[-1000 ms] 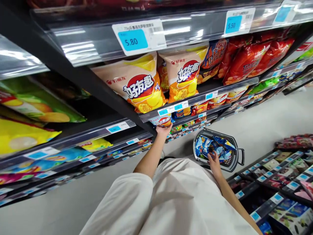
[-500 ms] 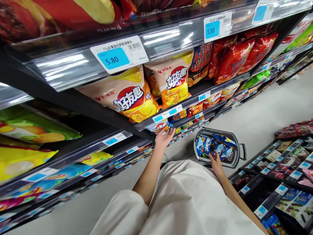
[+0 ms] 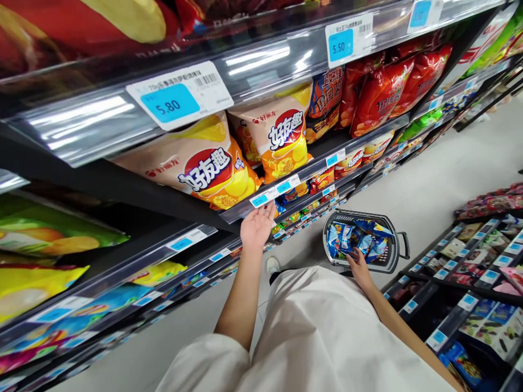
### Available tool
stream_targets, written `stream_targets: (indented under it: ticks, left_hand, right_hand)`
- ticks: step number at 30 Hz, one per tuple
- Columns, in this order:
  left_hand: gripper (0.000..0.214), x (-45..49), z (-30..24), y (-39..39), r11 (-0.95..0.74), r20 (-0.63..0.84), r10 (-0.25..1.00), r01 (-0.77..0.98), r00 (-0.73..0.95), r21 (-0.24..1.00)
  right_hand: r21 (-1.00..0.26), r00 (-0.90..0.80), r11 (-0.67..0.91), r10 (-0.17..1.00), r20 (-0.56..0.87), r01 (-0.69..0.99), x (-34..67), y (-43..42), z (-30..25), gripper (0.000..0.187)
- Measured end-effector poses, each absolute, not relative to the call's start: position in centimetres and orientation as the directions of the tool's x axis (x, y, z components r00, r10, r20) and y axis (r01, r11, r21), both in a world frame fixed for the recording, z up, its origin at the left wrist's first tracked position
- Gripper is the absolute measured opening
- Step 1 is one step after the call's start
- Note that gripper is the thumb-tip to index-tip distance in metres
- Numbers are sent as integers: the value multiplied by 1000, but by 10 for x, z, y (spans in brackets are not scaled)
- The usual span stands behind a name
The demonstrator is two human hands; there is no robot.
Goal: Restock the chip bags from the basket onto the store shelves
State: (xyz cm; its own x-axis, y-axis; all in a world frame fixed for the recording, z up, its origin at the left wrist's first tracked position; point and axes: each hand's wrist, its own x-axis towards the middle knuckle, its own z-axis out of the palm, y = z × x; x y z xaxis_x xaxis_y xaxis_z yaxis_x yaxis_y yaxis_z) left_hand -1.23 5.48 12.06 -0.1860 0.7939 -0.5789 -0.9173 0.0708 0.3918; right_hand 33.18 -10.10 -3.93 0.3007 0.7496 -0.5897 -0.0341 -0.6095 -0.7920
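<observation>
Looking down a store aisle, the person has a tall shelf [image 3: 122, 209] on the left side. On its lower levels lie big yellow bags [image 3: 28, 291], and above them stand tan chip bags [image 3: 208, 177] under a price label of 5.80 [image 3: 180, 95]. Farther along the same shelf are red bags [image 3: 392, 92]. The left hand [image 3: 256, 227] is raised to this shelf and is open, with the fingers a little spread, and it has hold of nothing. Its fingertips are touching or almost touching the price strip [image 3: 273, 192] under the chip bags; I cannot tell which. To the right, a dark oval basket [image 3: 359, 214] hangs low, just in front of the white shirt [image 3: 310, 332], above the pale floor [image 3: 449, 174]. Blue bags [image 3: 347, 239] lie inside this basket. The right hand [image 3: 359, 267] is down on them with its fingers a little curled, but I cannot tell if it grips one. At the far right is a low shelf [image 3: 486, 321] with boxes.
</observation>
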Motion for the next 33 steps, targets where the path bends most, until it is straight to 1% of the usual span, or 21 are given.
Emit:
stream_targets:
  ticks: [3,7,15,21,23,25,26,29,30,32,33]
  left_hand:
    - [37,-15,119,55,81,-564,805,-908,-183,410]
    - [34,-16,117,53,107,-549,815,-884,-184,455]
    - [31,-15,121,44,160,-535,821,-819,-200,551]
    - [30,-18,124,36,201,-547,814,-786,-198,584]
    - [33,-10,119,27,265,-593,784,-765,-183,587]
    - [37,4,106,10,386,-687,714,-742,-135,548]
    - [36,12,97,-2,458,-746,658,-731,-105,506]
    - [30,31,59,-51,636,-897,441,-694,-31,337]
    - [29,33,45,-70,683,-938,347,-685,0,253]
    - [30,32,15,-110,731,-979,201,-671,37,125]
    - [29,30,2,-128,741,-987,149,-668,55,75]
  right_hand:
    - [-795,313,-605,748,-586,-42,332,-105,-42,83]
    - [-793,334,-607,736,-588,-58,329,-110,-45,78]
    - [-774,336,-630,715,-613,-70,328,-119,-49,57]
    - [-719,330,-694,676,-658,-12,330,-121,-57,41]
    - [-681,318,-732,649,-691,16,330,-119,-66,34]
    - [-633,313,-773,611,-727,40,330,-115,-80,26]
    - [-608,316,-792,590,-743,48,331,-112,-89,22]
    - [-556,355,-829,537,-765,55,340,-100,-128,22]
    - [-549,378,-834,526,-762,55,346,-94,-143,22]
    - [-546,431,-836,512,-743,53,368,-80,-175,20]
    - [-548,460,-835,507,-729,52,382,-72,-192,21]
